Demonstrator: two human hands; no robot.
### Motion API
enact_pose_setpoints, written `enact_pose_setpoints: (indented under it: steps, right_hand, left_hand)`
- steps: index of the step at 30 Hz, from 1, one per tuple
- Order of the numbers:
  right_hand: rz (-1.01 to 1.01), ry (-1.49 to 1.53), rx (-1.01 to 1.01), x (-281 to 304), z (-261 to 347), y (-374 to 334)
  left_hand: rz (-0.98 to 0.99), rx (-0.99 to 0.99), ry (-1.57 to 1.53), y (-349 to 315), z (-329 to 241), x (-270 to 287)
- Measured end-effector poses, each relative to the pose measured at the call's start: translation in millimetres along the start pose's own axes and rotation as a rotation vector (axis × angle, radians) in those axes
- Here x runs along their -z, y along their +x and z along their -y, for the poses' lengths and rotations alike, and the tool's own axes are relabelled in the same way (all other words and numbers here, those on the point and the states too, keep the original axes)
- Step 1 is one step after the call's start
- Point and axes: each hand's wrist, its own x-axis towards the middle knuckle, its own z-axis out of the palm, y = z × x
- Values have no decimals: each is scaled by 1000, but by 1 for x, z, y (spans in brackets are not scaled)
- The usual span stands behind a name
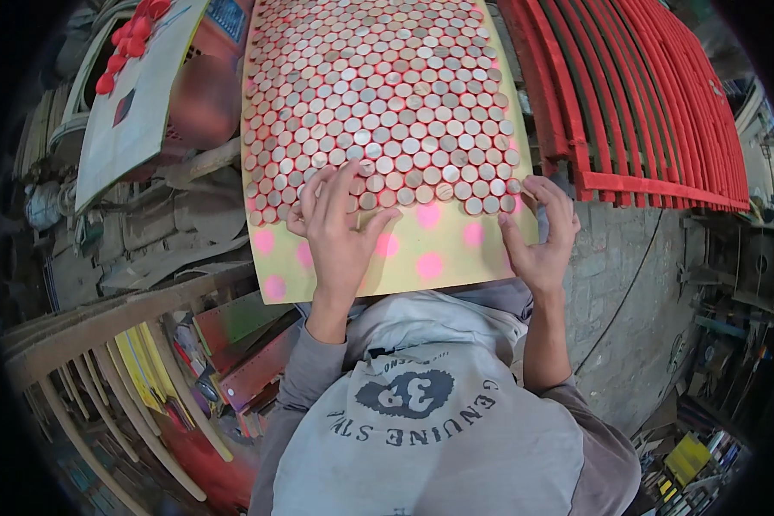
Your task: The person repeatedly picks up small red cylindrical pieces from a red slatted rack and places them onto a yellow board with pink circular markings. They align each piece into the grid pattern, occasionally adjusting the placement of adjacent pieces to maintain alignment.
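A yellow board (361, 281) with pink painted spots lies before me, its near edge at my lap. Tightly packed rows of small round pale discs (378, 120) with red edges cover most of it. My left hand (340, 215) is over the near rows, its fingers and thumb spread apart. Its fingertips rest on or just above the discs; which of the two I cannot tell. At the board's right edge, my right hand (546, 232) has thumb and fingers apart beside the end discs. I see nothing held in either hand. Part of the near rows is hidden behind my left hand.
A red slatted frame (636, 103) stands close on the right. To the left are a pale panel (138, 95) with red round pieces (129, 43) and a blurred red-brown form (205, 101). A wooden slatted rail (138, 322) lies at lower left. Paving (615, 267) shows at right.
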Motion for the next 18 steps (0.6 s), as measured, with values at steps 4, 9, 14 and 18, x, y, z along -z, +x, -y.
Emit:
enact_pose_setpoints:
  steps: [4, 9, 14, 18]
  right_hand:
    - [71, -2, 66, -2, 12, 3]
    - [369, -24, 283, -17, 55, 12]
    - [441, -43, 300, -44, 68, 17]
    - [442, -129, 284, -52, 74, 28]
  left_hand:
    - [-72, -34, 268, -1, 6, 14]
    - [22, 109, 384, 4, 34, 35]
    - [48, 101, 272, 4, 66, 58]
    - [68, 100, 255, -1, 100, 73]
